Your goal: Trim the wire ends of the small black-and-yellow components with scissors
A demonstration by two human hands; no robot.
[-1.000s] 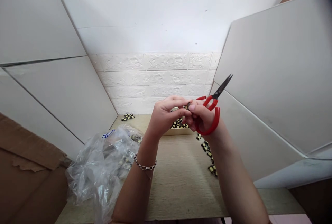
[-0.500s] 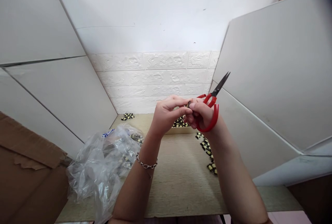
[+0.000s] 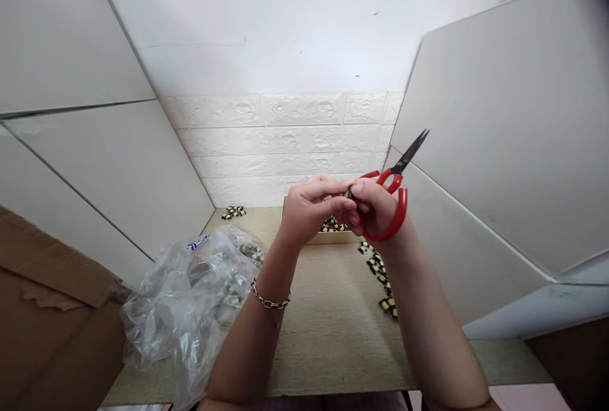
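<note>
Over the table my two hands meet fingertip to fingertip. A small dark-and-yellowish piece (image 3: 350, 193) shows between them, largely covered by fingers; its kind is too small to make out. My left hand (image 3: 314, 205) pinches it between thumb and fingers. With thumb and forefinger, my right hand (image 3: 375, 203) touches its other side. Red-handled scissors (image 3: 391, 180) hang in my right hand, a loop around the hand, their dark blades pointing up and right, nearly together. Behind the hands stands a shallow box (image 3: 333, 238) holding many similar black-and-yellow pieces (image 3: 333, 225).
Loose black-and-yellow pieces (image 3: 375, 266) lie right of the box, with a small pile (image 3: 233, 212) at the back left. A crumpled clear plastic bag (image 3: 185, 309) spreads over the table's left. White panels (image 3: 485, 119) flank the table, and cardboard (image 3: 52, 309) stands at the left.
Both hands have shifted very slightly right. The scissors' tips have swung a little to the right, and the piece has turned somewhat between the fingers.
</note>
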